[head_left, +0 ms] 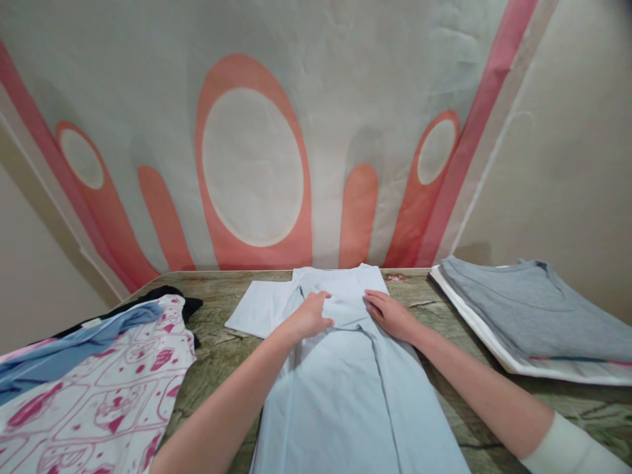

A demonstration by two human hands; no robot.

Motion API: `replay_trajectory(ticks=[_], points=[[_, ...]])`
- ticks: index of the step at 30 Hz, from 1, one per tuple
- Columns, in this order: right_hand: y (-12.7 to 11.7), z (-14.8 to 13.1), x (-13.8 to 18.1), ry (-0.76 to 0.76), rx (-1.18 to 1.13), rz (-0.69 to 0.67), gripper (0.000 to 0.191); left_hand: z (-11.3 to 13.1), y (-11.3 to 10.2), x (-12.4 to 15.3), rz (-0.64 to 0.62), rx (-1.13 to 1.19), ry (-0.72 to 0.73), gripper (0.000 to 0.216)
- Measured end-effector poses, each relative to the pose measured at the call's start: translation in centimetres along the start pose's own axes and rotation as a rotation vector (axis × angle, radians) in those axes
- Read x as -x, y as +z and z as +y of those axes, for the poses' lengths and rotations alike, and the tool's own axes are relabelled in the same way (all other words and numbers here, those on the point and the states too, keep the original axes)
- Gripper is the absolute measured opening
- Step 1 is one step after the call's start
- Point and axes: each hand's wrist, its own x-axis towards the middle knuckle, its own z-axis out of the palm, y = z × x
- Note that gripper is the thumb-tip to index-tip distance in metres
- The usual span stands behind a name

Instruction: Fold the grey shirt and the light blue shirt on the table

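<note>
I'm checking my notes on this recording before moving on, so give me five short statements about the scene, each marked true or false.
1. The left hand and the right hand are both at the pale blue garment. True.
2. Nothing lies to the right of the right hand. False: a gray garment lies there, on top of a white one.
3. A pink-and-white printed garment lies on the left side of the table. True.
4. The backdrop beyond the table is plain. False: it bears orange-red shapes.
5. The right hand is clenched in a fist. False: its fingers are extended.
</note>
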Motion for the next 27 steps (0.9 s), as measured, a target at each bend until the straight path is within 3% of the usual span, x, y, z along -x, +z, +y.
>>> replay_trajectory(ticks=[5, 10, 13, 20, 25, 27], points=[[0.1, 0.0, 0.0, -0.013, 0.002, 0.008, 0.037, 0.2, -0.2, 0.1, -0.169, 0.061, 0.055, 0.04], [0.1, 0.0, 0.0, -0.009, -0.013, 0.002, 0.038, 0.5, 0.4, 1.3, -0.045, -0.322, 0.081, 0.038], [0.2, 0.2, 0.0, -0.015, -0.014, 0.011, 0.038, 1.2, 0.3, 1.6, -0.038, -0.445, 0.033, 0.033], [0.3, 0.2, -0.1, -0.031, 0.002, 0.009, 0.04, 3.2, -0.4, 2.0, -0.099, -0.55, 0.008, 0.025], [0.1, 0.2, -0.2, -0.01, 0.016, -0.003, 0.042, 2.6, -1.3, 2.3, -0.15, -0.517, 0.037, 0.02], [0.2, 0.4, -0.2, 0.003, 0.034, -0.002, 0.044, 2.2, -1.1, 1.9, -0.089, -0.462, 0.074, 0.027]])
